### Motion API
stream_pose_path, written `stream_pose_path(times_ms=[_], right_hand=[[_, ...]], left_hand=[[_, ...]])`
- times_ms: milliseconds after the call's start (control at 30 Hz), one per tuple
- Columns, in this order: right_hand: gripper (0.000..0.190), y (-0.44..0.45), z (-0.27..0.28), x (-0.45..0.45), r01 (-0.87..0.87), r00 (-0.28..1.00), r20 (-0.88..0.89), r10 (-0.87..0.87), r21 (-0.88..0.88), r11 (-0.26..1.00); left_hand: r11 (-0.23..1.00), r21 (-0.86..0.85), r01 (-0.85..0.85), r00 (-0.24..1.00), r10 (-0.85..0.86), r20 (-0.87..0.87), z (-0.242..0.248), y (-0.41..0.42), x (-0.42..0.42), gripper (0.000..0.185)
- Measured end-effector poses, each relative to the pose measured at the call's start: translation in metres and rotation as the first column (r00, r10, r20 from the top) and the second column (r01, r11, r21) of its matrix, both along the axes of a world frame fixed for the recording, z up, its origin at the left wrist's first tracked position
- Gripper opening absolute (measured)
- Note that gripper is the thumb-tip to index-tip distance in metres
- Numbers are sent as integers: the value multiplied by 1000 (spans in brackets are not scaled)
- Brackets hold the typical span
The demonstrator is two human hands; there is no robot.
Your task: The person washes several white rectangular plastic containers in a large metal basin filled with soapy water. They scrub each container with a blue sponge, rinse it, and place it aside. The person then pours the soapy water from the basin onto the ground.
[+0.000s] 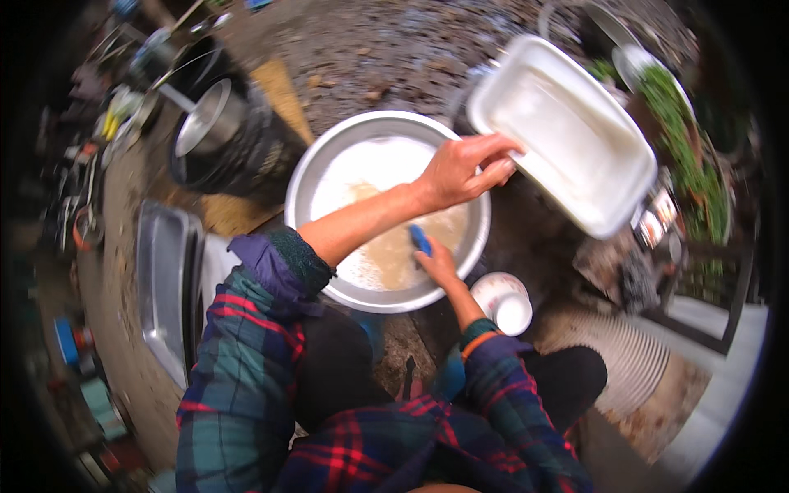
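My left hand reaches across a wide metal basin, its fingers and thumb pinching the near rim of a white rectangular tub. The tub lies beyond the basin at the upper right, its hollow inside facing me; what bears its weight is hard to tell. Cloudy, foamy water fills the lower part of the basin. Low over that water, my right hand grips a blue scrubber, whose exact kind is blurred. Below my left forearm, part of the basin is hidden.
White bowls stand right of the basin. A black bucket with a metal pot is at the left, above metal trays. Green leafy stalks lie far right, near a rock. Wet ground stretches beyond.
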State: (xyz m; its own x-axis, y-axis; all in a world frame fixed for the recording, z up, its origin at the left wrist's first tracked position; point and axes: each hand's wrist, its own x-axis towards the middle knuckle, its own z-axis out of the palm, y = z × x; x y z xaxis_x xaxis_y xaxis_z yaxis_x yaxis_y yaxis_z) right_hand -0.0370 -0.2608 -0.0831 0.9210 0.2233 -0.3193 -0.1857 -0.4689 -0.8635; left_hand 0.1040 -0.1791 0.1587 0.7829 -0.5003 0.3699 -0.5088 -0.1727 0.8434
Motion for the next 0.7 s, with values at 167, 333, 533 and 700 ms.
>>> stream_pose_path(times_ms=[167, 333, 533, 700], right_hand=[[55, 11, 56, 25, 21, 980, 201, 8, -143, 989], [33, 52, 97, 33, -59, 970, 238, 54, 14, 998], [22, 89, 50, 41, -75, 996, 57, 64, 238, 968], [30, 56, -35, 67, 235, 969, 70, -236, 27, 972]], left_hand=[[962, 111, -249, 464, 219, -858, -107, 101, -24, 59], [921, -14, -388, 49, 5, -999, -191, 132, -81, 68], [484, -145, -863, -4, -294, -956, -223, 147, -104, 31], [678, -28, -735, -150, -202, -968, -258, 194, -131, 50]])
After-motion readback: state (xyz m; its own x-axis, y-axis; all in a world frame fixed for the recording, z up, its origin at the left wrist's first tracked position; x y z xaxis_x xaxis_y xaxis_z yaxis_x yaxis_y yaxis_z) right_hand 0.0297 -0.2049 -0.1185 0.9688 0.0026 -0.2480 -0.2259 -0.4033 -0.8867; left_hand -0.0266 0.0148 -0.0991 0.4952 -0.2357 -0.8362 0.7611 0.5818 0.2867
